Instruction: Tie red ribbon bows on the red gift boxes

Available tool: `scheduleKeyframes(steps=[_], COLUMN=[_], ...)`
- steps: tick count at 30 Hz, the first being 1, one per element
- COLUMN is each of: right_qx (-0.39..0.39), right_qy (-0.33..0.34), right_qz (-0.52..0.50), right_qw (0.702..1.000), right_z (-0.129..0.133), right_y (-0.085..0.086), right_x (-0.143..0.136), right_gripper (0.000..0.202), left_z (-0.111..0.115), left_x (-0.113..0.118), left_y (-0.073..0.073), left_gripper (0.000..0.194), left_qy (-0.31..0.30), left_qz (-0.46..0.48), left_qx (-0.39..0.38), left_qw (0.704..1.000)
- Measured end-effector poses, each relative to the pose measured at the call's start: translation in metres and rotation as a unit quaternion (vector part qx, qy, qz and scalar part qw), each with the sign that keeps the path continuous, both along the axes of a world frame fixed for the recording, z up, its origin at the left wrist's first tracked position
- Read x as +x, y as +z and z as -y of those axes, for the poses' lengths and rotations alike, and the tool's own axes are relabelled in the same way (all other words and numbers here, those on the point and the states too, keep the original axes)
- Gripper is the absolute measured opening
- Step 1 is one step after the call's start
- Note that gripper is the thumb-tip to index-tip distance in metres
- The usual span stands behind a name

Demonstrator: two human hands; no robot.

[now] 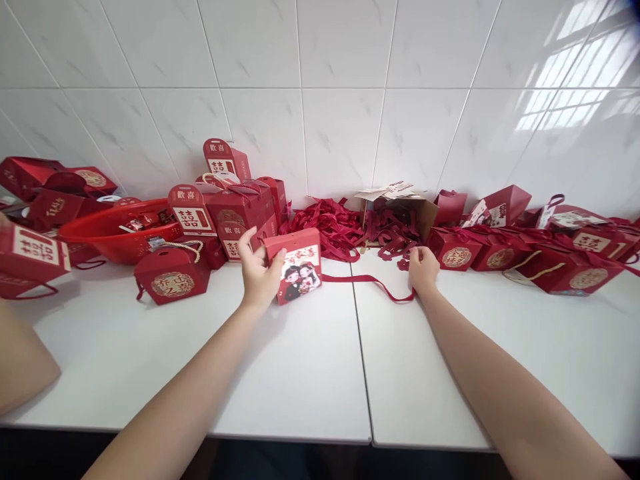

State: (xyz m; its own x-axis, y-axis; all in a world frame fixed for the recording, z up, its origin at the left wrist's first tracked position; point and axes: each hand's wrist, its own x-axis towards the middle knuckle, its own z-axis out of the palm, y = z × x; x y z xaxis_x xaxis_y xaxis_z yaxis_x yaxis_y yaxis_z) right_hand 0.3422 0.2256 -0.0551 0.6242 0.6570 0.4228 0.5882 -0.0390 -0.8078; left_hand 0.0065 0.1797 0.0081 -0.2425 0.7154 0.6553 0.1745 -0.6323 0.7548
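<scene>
A small red box (301, 273) with a cartoon couple on its front is held upright by my left hand (261, 270), thumb on the front and fingers behind. From the box's right side a thin red ribbon (373, 279) runs across the table to my right hand (424, 268). The fingers of my right hand are curled together beside dark red cut-out pieces (397, 227), which spill from an open carton (427, 217). What those fingers pinch is too small to make out. A heap of red ribbons (330, 223) lies behind the box.
Red gift boxes (173, 273) and a red plastic basket (120, 230) stand to the left. More red boxes (457, 250) line the right back. A person's arm (25, 360) is at the left edge. A seam crosses the white table (300, 373); a tiled wall rises behind.
</scene>
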Motion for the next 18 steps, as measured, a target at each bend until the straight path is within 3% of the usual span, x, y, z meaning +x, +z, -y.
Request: scheduleKeyframes(steps=[2,4,8,11,15,18], right_qx=[-0.006,-0.012,-0.034,-0.044,-0.046,-0.064], right_qy=[0.018,0.022,0.004,0.02,0.068,0.059], right_qz=[0.04,0.074,0.118,0.169,0.241,0.285], right_qw=[0.999,0.997,0.992,0.984,0.967,0.955], right_z=[-0.01,-0.019,-0.035,-0.046,-0.062,-0.076], right_y=[0.0,0.0,-0.002,-0.004,-0.004,-0.005], right_x=[0.0,0.001,0.004,0.003,0.001,0.004], right_gripper=[0.029,0.03,0.04,0.042,0.042,0.042], left_z=[0.012,0.021,0.031,0.033,0.035,0.038], left_x=[0.012,0.019,0.024,0.025,0.027,0.027], left_y=[0.003,0.006,0.007,0.007,0.011,0.015], left_gripper=[0.076,0.065,0.022,0.017,0.014,0.015], left_qy=[-0.076,-0.104,-0.129,-0.154,-0.138,-0.156], left_qz=[0.013,0.0,-0.009,0.01,-0.023,-0.037], left_qx=[-0.021,-0.045,-0.097,-0.122,-0.102,-0.114], left_qw=[0.997,0.994,0.987,0.98,0.985,0.98])
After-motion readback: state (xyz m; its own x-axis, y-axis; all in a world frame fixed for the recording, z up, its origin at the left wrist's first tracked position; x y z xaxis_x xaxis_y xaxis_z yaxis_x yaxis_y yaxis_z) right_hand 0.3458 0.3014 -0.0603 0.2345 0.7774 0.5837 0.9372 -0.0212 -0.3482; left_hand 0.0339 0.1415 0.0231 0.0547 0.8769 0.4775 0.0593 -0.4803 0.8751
